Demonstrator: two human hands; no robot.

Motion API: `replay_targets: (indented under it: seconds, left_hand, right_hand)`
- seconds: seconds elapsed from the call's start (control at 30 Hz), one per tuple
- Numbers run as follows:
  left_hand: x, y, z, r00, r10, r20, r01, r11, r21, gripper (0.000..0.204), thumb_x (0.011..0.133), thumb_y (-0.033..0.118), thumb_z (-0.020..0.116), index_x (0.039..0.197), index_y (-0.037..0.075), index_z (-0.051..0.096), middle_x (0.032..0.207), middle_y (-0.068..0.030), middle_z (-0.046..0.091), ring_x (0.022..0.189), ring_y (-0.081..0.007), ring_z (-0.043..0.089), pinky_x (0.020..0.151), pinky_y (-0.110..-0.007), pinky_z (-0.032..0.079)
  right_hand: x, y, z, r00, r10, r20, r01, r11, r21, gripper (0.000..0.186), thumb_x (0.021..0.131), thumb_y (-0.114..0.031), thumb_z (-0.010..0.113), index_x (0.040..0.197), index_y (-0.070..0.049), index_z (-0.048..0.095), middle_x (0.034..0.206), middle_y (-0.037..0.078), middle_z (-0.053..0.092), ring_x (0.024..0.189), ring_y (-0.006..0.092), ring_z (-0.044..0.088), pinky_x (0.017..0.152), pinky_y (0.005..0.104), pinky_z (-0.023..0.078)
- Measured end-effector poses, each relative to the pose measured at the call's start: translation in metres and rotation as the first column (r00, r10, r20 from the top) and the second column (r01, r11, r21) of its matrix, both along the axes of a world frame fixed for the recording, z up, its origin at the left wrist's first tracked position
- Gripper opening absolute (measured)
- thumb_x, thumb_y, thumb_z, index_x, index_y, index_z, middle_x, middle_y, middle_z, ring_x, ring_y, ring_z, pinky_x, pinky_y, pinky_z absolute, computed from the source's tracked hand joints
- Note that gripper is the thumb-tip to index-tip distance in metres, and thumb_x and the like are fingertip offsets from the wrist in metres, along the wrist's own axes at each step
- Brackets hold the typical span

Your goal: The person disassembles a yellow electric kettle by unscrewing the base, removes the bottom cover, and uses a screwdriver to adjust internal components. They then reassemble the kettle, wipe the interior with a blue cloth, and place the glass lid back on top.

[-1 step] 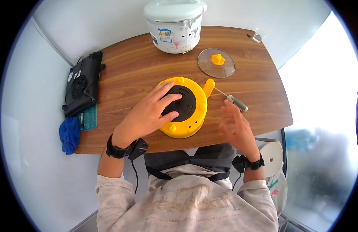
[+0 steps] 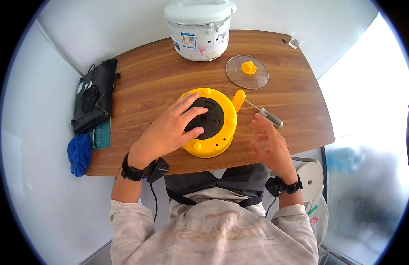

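Note:
A round yellow electric pot (image 2: 230, 132) lies upside down on the table, its black vented base plate (image 2: 215, 117) facing up. Its short yellow handle (image 2: 239, 100) points to the far right. My left hand (image 2: 169, 126) rests over the base with fingers spread, covering the left part of the black plate and rim. Just right of the pot, my right hand (image 2: 270, 143) hovers near the table's front edge, empty, its fingers loosely bent and apart. Beyond its fingertips lies a screwdriver (image 2: 271, 118) with a grey handle, its shaft reaching toward the pot's handle.
A glass lid (image 2: 235, 75) with a yellow knob lies behind the pot. At the back stands a white rice cooker (image 2: 200, 39). Along the left edge are a black appliance (image 2: 94, 97), a green mat (image 2: 103, 134) and a blue cloth (image 2: 79, 154). A small clear container (image 2: 294, 43) sits back right.

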State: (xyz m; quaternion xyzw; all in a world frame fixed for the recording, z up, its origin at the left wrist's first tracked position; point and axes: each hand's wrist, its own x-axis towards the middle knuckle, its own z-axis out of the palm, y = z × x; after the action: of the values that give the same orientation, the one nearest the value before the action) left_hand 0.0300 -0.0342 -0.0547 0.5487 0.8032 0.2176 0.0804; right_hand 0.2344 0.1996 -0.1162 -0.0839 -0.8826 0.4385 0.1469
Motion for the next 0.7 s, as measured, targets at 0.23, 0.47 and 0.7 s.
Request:
replay_targets:
  seconds: [0.23,0.47,0.7]
  left_hand:
    - [-0.001,-0.004,-0.005,1.0,0.011,0.024,-0.012,1.0,0.023,0.047,0.091,0.024,0.074,0.134,0.01,0.061,0.154,-0.0164,0.043,0.143,-0.0354,0.042,0.118,-0.044,0.037]
    - [-0.003,-0.006,-0.005,0.995,0.035,0.095,-0.041,0.997,0.065,0.048,0.09,0.02,0.075,0.135,0.011,0.06,0.152,-0.0145,0.045,0.144,-0.0347,0.042,0.118,-0.043,0.038]
    - [-0.007,-0.013,-0.004,0.996,0.079,-0.03,-0.077,0.994,0.074,0.05,0.089,0.02,0.076,0.135,0.011,0.059,0.153,-0.0129,0.045,0.146,-0.0339,0.039,0.118,-0.044,0.037]
  right_hand:
    - [-0.021,-0.011,0.037,0.992,0.117,-0.056,-0.112,0.99,0.086,0.057,0.092,-0.005,0.067,0.145,-0.008,0.046,0.133,0.016,0.059,0.111,0.0313,0.066,0.086,0.0369,0.059]
    - [-0.035,-0.019,0.045,0.974,0.178,-0.137,-0.157,0.976,0.153,0.047,0.09,-0.006,0.069,0.135,-0.009,0.056,0.128,0.015,0.06,0.108,0.0313,0.066,0.084,0.0385,0.059]
    - [-0.049,-0.024,0.043,0.952,0.189,-0.241,-0.093,0.928,0.361,0.03,0.087,-0.009,0.073,0.117,-0.009,0.068,0.131,0.014,0.059,0.108,0.0313,0.065,0.09,0.0406,0.056]
